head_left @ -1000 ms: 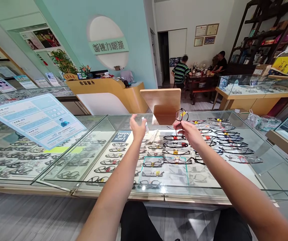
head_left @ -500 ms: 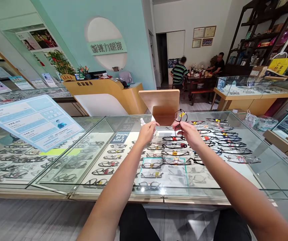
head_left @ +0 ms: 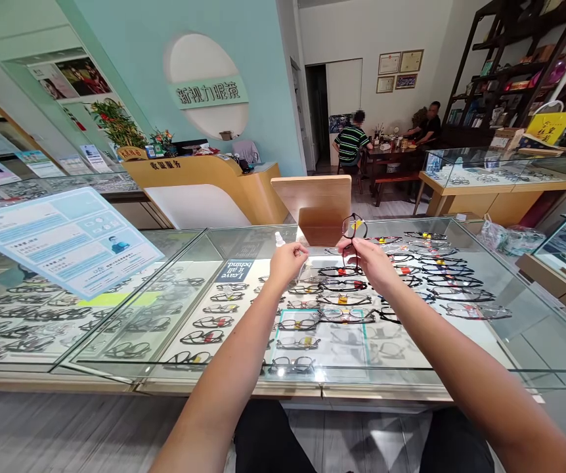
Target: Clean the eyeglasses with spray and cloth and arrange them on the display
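Note:
Raised over the glass display case, my right hand grips a pair of dark-rimmed eyeglasses. The eyeglasses are turned on end, with one lens above the fingers and a yellow sticker on it. To the left, my left hand is closed, thumb and fingers pressed together. What it pinches, if anything, is too small to make out. A small bottle with a white nozzle shows just behind the left knuckles; its lower part is hidden, and I cannot tell whether the hand touches it.
Rows of eyeglasses lie in the case below. A tilted wooden-framed mirror or stand is at the far edge. A printed sign stands at left. Two people sit at a back table; another display case is at right.
My left hand has dipped slightly, its fingertips now lower. My right hand and the eyeglasses stay nearly still. The whole view has shifted very slightly.

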